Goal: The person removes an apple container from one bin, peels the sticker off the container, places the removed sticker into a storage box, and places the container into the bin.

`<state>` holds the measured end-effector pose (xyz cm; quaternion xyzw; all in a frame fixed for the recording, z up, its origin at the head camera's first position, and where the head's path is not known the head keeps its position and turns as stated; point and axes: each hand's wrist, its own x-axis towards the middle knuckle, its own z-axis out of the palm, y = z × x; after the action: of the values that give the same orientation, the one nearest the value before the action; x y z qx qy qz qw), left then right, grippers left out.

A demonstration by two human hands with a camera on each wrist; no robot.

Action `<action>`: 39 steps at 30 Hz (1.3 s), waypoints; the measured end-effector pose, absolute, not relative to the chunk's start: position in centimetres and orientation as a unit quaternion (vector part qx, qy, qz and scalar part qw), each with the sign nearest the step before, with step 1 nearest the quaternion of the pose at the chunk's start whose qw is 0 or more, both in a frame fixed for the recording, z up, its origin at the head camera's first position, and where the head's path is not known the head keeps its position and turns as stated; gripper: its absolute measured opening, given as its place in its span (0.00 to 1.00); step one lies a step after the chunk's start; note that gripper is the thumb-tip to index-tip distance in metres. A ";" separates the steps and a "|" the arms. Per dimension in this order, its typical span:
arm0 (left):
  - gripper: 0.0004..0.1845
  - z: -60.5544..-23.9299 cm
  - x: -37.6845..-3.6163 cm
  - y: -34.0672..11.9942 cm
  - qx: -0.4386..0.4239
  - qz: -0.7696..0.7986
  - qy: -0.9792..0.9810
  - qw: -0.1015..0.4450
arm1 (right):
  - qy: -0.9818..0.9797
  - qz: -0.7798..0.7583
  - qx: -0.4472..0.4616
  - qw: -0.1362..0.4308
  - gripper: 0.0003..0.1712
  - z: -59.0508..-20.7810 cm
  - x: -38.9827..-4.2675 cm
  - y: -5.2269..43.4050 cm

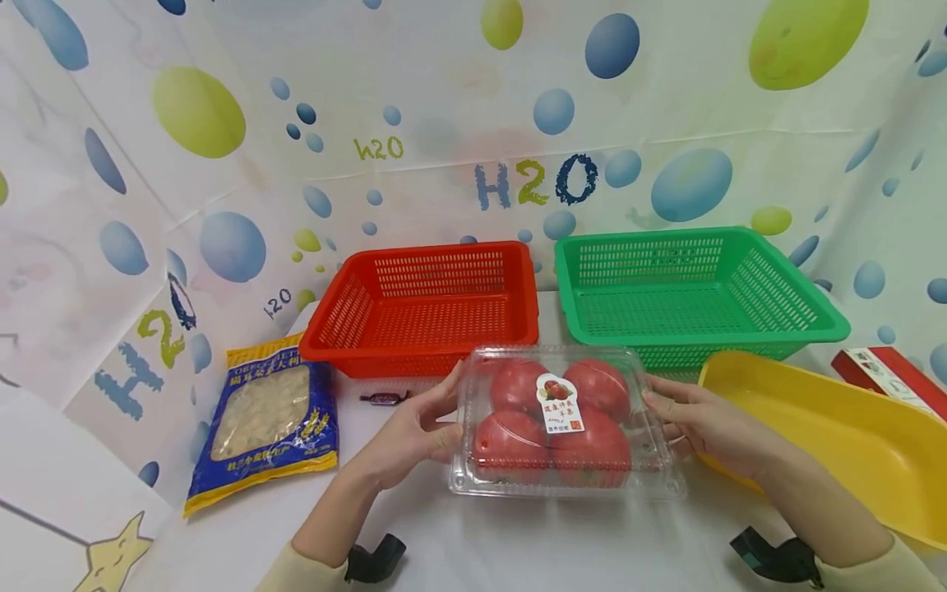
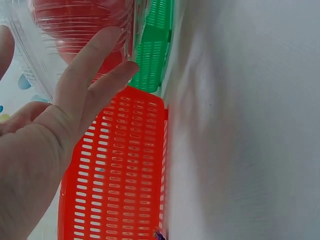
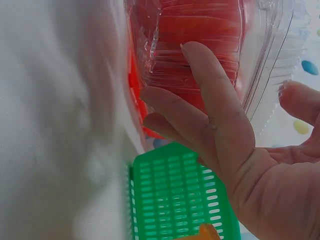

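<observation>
A clear plastic clamshell box (image 1: pixel 565 423) with several red tomatoes and a white label sits low over the white table, in front of me. My left hand (image 1: pixel 444 411) grips its left side, thumb on top and fingers against the wall. My right hand (image 1: pixel 662 404) grips the right side the same way. In the left wrist view the left hand's fingers (image 2: pixel 95 65) lie along the ribbed box (image 2: pixel 75 25). In the right wrist view the right hand's fingers (image 3: pixel 200 85) press the box (image 3: pixel 200 25), with the thumb on the far side.
An empty red basket (image 1: pixel 425 308) and an empty green basket (image 1: pixel 688 288) stand side by side behind the box. A yellow tray (image 1: pixel 836 436) lies at the right, with a red carton (image 1: pixel 888 374) beyond it. A blue pasta bag (image 1: pixel 266 419) and a small wrapped sweet (image 1: pixel 385 398) lie at the left.
</observation>
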<state>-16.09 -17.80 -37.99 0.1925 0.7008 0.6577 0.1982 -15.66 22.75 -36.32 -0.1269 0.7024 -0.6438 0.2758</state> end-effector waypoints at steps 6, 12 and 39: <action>0.49 -38.4 -16.0 -17.5 0.183 0.651 0.707 0.207 | 0.699 -0.647 -0.111 0.283 0.43 -36.6 -15.5 22.8; 0.51 -39.3 -16.2 -17.7 0.181 0.667 0.692 0.211 | 0.731 -0.624 -0.060 0.268 0.46 -37.1 -15.3 21.9; 0.53 -40.5 -17.5 -18.2 0.159 0.676 0.674 0.253 | 0.803 -0.554 -0.047 0.217 0.45 -37.4 -15.5 20.5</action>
<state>-17.50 -18.25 -40.53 0.1594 0.6739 0.6755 0.2532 -15.51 20.48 -37.37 -0.0467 0.8025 -0.5537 0.2171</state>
